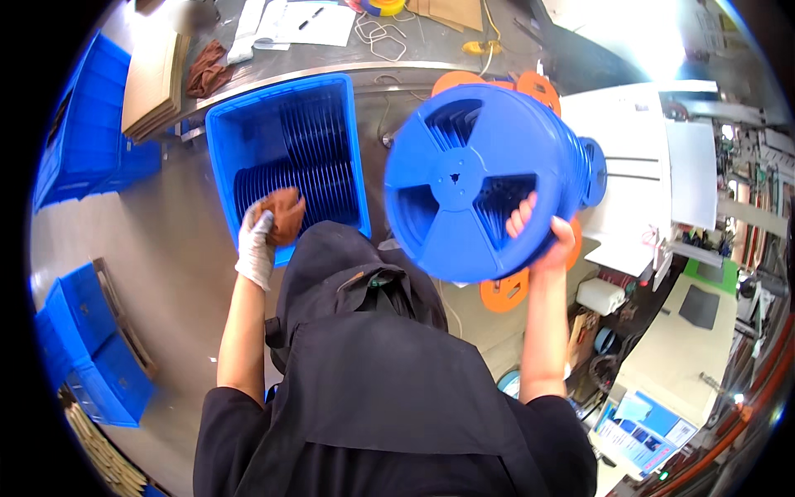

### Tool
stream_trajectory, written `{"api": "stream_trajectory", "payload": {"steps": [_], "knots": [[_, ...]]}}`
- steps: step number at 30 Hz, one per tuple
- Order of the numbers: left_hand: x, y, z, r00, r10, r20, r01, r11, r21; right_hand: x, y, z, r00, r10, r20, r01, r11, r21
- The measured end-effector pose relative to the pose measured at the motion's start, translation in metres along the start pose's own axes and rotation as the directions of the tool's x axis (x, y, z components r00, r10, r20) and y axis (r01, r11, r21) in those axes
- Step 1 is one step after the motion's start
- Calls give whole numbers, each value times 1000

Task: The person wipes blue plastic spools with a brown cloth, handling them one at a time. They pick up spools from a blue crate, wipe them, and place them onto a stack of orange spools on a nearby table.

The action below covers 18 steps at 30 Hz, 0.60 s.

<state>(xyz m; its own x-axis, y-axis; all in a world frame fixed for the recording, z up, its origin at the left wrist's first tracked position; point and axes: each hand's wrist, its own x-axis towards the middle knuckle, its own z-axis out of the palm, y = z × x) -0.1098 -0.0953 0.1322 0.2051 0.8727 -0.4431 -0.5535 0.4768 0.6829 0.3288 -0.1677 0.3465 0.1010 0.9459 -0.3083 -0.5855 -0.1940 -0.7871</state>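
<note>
Workshop floor [170, 273] is spreading around the person, with a grey workbench [281, 60] running along the far side and orange discs [505, 290] showing behind the work on the right. Close by on the right, a large blue reel [455, 178] is turning its flat, windowed face up toward the head, and more reels [570, 149] are stacking up behind it, their shared axis running away to the far right. The right hand [553, 242] is gripping the front reel at its near right rim, fingers curling over the edge into a window, so the hub is lying to the left and far of those fingers. How many reels this hand is bearing, the view is not showing clearly. Over on the left, the gloved left hand [255, 248] is pinching a brown cloth [286, 217] above the near part of a blue tub [236, 132], where dark blue reels [323, 178] are standing on edge in rows. Of the two, the right hand is sitting nearer the large reel; the cloth is staying well apart from it.
</note>
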Motion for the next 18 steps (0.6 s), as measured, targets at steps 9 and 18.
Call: {"api": "stream_trajectory", "payload": {"steps": [9, 18], "knots": [[-32, 109, 139, 733, 660, 164, -552, 436, 711, -35, 100, 29, 872, -253, 419, -71, 782, 619], [-23, 47, 241, 403, 550, 731, -900, 93, 427, -53, 109, 49, 867, -188, 462, -86, 856, 510]]}}
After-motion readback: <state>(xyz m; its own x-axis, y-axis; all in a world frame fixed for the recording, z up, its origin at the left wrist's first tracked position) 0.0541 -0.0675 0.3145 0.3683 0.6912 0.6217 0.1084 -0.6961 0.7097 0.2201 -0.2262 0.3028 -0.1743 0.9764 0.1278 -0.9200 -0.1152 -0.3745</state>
